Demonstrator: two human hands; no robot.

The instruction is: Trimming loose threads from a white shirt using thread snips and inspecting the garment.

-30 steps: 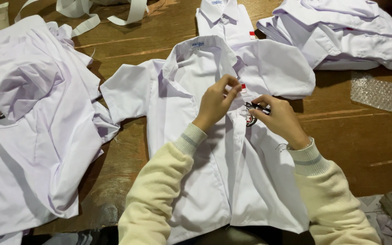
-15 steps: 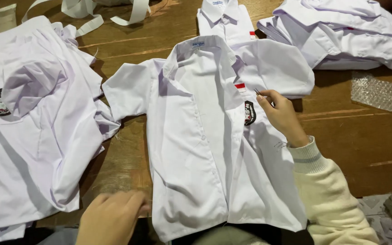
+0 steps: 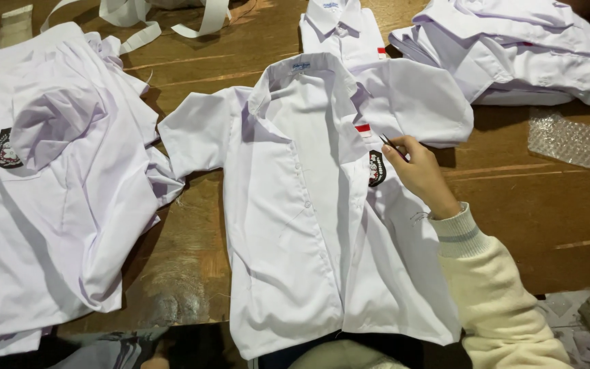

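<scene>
A white short-sleeved shirt [image 3: 308, 225] lies spread open, front up, on the wooden table [image 3: 527, 198]. It carries a dark shield-shaped badge [image 3: 375, 168] and a small red-and-white patch [image 3: 362, 129] on its chest. My right hand [image 3: 421, 174], in a cream sleeve, rests on the shirt just right of the badge and pinches a small dark pointed tool [image 3: 385, 141], its tip near the red patch. My left hand is out of view.
More white shirts are heaped at the left [image 3: 49, 205], one with the same badge. A folded shirt [image 3: 339, 31] and a pile of shirts [image 3: 513, 55] lie at the back right. Bubble wrap [image 3: 571, 140] sits at the right; white strips [image 3: 172, 17] lie at the back.
My left hand has left the shirt's chest, dropped toward the bottom edge, then gone out of view. My right hand stays by the badge with the tool.
</scene>
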